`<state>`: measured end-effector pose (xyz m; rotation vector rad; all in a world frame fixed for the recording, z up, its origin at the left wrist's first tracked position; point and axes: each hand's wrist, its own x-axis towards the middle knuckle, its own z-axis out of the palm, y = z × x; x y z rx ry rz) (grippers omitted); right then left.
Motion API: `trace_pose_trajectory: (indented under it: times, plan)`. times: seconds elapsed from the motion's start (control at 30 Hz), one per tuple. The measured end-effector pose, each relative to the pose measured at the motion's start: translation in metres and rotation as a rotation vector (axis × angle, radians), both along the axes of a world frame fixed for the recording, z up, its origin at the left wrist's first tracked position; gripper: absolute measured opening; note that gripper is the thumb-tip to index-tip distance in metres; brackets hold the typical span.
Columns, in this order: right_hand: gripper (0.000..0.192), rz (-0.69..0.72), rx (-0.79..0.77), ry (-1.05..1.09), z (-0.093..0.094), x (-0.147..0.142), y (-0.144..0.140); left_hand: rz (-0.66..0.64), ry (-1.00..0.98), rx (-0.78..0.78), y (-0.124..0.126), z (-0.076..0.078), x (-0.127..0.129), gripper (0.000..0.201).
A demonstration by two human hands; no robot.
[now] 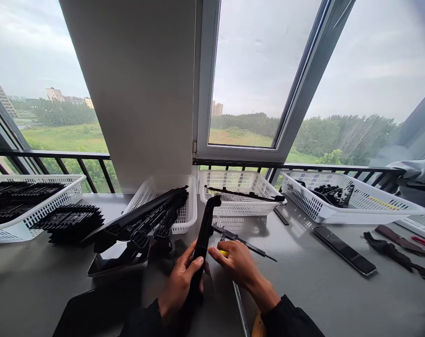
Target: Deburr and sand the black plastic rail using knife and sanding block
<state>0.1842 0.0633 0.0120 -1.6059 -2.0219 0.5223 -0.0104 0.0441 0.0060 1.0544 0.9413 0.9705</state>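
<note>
Nearest the body, at the table's (304, 299) front edge, a long black plastic part (202, 238) is gripped low by the left hand (180, 285), fingers wrapped around it. Its long axis runs up and away, slightly right, top end free above the table. Touching it from the right, the right hand (238, 263) is closed on a yellow-handled tool (224, 253); the tip can't be made out. Open room lies right, out to the flat black strip (344, 250). Left is crowded: a dark tray (118, 262) and stacked black parts (145, 220). Farther back, white baskets (240, 189) line the window.
</note>
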Motion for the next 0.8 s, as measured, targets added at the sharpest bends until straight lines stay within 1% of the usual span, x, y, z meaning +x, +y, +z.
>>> trace_pose_trajectory:
  times: [0.17,0.37,0.53,0.6,0.7,0.77,0.8]
  plan:
    - [0.068,-0.011,0.006,0.018,-0.0025,0.0016,0.0013,-0.022,-0.008,0.043,0.0013,-0.0004,-0.0004,0.083]
    - [0.070,0.067,0.004,0.049,-0.0021,0.0021,-0.0007,-0.049,-0.015,0.064,0.0014,0.0013,-0.0012,0.086]
    - [0.070,0.048,0.013,0.059,-0.0026,0.0051,0.0011,-0.075,0.009,0.064,0.0006,0.0014,-0.0027,0.085]
    - [0.072,0.082,0.007,0.052,-0.0003,0.0037,-0.0010,-0.072,0.017,0.047,0.0000,0.0014,-0.0033,0.086]
    - [0.074,0.169,-0.015,0.069,0.0039,0.0001,-0.0055,-0.070,0.011,0.015,-0.0001,0.0019,-0.0037,0.084]
    - [0.075,0.180,-0.032,0.084,0.0049,-0.0009,-0.0066,-0.065,0.004,0.015,0.0004,0.0022,-0.0034,0.082]
    - [0.075,0.161,-0.037,0.085,0.0045,-0.0006,-0.0061,-0.060,0.003,0.016,0.0006,0.0021,-0.0031,0.082]
